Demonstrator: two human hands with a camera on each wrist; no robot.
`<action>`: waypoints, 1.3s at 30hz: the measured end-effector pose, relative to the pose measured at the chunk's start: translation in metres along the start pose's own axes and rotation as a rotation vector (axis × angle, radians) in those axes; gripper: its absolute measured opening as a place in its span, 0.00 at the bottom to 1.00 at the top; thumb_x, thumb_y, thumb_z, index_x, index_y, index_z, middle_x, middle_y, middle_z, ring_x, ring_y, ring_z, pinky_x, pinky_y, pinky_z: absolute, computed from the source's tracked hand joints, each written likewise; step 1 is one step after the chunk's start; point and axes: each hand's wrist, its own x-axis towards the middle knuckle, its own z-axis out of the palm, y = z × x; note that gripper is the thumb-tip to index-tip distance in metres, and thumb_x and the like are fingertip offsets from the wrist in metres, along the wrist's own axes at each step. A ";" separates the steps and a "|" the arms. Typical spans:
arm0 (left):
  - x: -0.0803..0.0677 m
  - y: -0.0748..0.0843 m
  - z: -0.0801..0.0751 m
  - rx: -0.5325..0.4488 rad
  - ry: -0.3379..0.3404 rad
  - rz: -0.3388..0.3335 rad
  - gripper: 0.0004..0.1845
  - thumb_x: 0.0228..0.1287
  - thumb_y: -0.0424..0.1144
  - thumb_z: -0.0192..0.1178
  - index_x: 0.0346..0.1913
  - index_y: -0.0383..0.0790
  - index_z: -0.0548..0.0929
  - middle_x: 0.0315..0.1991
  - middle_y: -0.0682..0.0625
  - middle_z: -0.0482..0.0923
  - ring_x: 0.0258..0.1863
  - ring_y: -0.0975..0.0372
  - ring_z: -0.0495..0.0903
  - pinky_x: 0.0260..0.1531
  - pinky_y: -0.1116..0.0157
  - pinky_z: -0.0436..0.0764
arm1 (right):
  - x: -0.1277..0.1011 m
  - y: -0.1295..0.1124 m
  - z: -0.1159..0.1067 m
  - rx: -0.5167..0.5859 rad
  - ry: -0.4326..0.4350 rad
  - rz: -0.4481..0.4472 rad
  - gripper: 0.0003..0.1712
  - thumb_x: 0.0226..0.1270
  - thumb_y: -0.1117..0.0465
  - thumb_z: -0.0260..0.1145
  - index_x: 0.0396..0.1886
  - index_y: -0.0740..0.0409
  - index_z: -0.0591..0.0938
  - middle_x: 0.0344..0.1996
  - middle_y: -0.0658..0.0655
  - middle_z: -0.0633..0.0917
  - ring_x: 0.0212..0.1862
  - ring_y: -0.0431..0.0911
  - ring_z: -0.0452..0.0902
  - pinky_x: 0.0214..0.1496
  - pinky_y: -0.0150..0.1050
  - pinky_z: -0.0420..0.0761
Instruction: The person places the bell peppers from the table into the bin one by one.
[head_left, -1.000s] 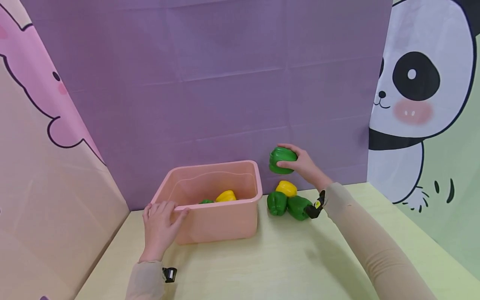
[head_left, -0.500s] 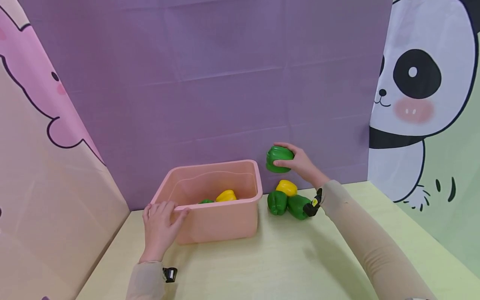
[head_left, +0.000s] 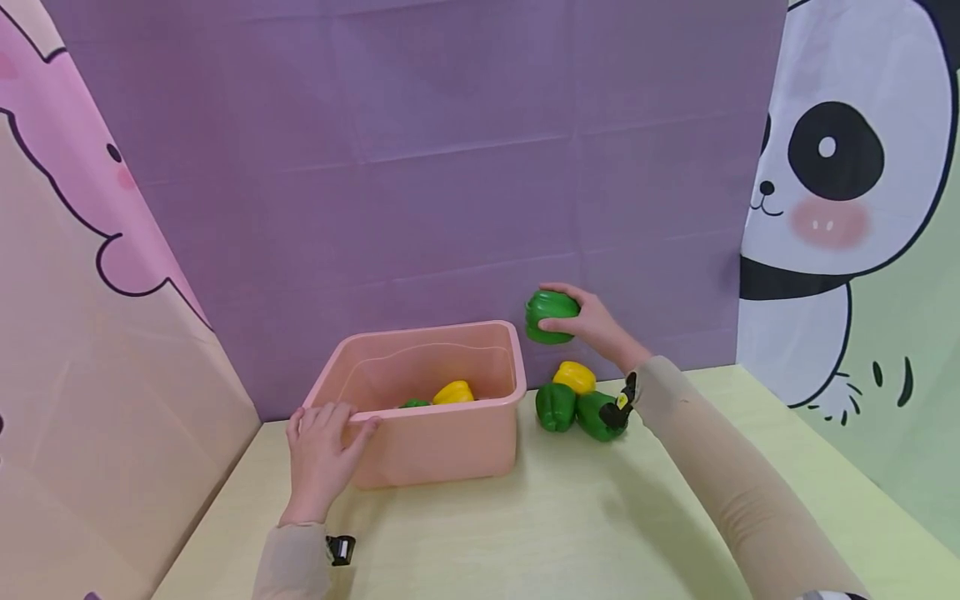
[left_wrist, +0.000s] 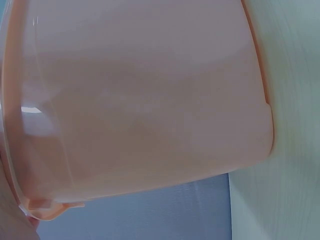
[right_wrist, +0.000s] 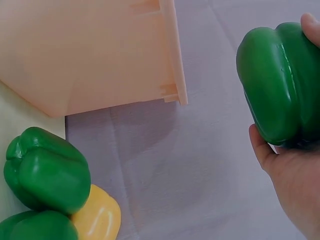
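My right hand (head_left: 592, 321) grips a green bell pepper (head_left: 549, 316) in the air, just right of and above the far right corner of a pink plastic bin (head_left: 435, 446). In the right wrist view that held pepper (right_wrist: 280, 82) fills the upper right, with the bin's side wall (right_wrist: 85, 55) at the upper left. My left hand (head_left: 322, 450) rests on the bin's near left rim. Inside the bin lie a yellow pepper (head_left: 452, 392) and a partly hidden green one (head_left: 413, 403). The left wrist view shows only the bin wall (left_wrist: 140, 100) up close.
On the pale table (head_left: 540, 533), right of the bin, sit a yellow pepper (head_left: 573, 377) and two green peppers (head_left: 555, 407) (head_left: 592, 414), seen from the right wrist as yellow pepper (right_wrist: 97, 217) and green pepper (right_wrist: 47, 170). A purple backdrop (head_left: 420, 167) stands behind, with cartoon panels at both sides.
My right hand has carried the green pepper a little to the left, closer to the bin's far right corner. The left hand has stayed on the rim.
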 end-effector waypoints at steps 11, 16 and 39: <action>0.002 0.004 0.002 -0.002 0.002 0.015 0.18 0.62 0.53 0.63 0.38 0.39 0.78 0.35 0.45 0.78 0.44 0.47 0.71 0.62 0.41 0.51 | 0.010 -0.001 0.003 0.008 -0.019 -0.003 0.42 0.57 0.53 0.74 0.71 0.51 0.67 0.63 0.60 0.71 0.55 0.57 0.71 0.54 0.50 0.77; 0.002 0.005 0.001 -0.005 -0.002 0.016 0.19 0.63 0.54 0.62 0.38 0.39 0.78 0.35 0.45 0.78 0.44 0.47 0.71 0.62 0.41 0.51 | 0.016 -0.004 0.008 -0.017 -0.034 -0.016 0.42 0.56 0.53 0.75 0.70 0.52 0.68 0.61 0.60 0.72 0.54 0.56 0.72 0.53 0.49 0.78; 0.002 0.006 -0.001 0.003 -0.027 -0.012 0.18 0.63 0.54 0.62 0.39 0.40 0.78 0.36 0.45 0.78 0.45 0.47 0.71 0.63 0.41 0.49 | 0.034 -0.007 0.029 -0.061 -0.093 -0.038 0.41 0.57 0.55 0.74 0.69 0.53 0.69 0.59 0.60 0.74 0.53 0.55 0.73 0.51 0.49 0.78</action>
